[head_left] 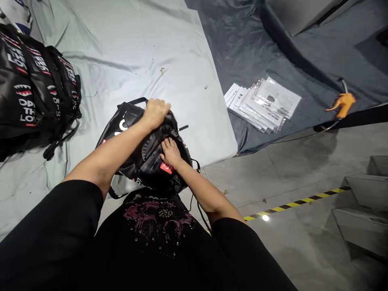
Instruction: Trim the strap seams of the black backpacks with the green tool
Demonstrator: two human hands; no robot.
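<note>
A black backpack [130, 117] with white lettering and a shark-mouth print lies at the near edge of a pale cloth-covered table, close to my body. My left hand [156, 113] is closed on the upper edge of the backpack, its fingers curled over the rim. Inside the opened bag, or against its inner panel, my right hand [171, 152] lies with its fingers spread on dark fabric. Just below my right fingers shows a red tag [166, 167]. A black strap hangs from the bag's lower left.
Several similar black backpacks [39, 93] stand at the left on the pale cloth [182, 52]. Plastic-wrapped flat packs [263, 105] lie on dark cloth at the right, near an orange air gun [344, 105] with a hose. Grey boxes [363, 226] stand at the lower right.
</note>
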